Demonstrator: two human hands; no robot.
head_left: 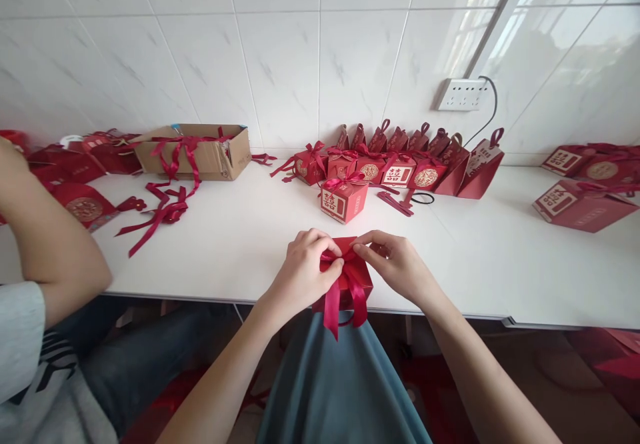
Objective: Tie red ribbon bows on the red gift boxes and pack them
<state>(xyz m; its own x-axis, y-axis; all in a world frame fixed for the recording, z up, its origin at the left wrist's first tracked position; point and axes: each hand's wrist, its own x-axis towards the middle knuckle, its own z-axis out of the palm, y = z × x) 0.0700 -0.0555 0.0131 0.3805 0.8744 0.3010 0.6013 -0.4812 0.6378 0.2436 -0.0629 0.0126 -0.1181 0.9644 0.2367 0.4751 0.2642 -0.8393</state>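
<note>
A small red box sits at the table's front edge, with a red ribbon tied over its top and two tails hanging down its front. My left hand pinches the ribbon's bow at its left side, thumb and fingers together. On the right side of the bow, my right hand has its thumb and forefinger closed on the ribbon. Just behind stands a finished-looking red box with a bow and a cream label.
Several red boxes line the wall. A cardboard box holds ribbons, and loose ribbons lie before it. More red boxes stand right. A person's bare arm is at left.
</note>
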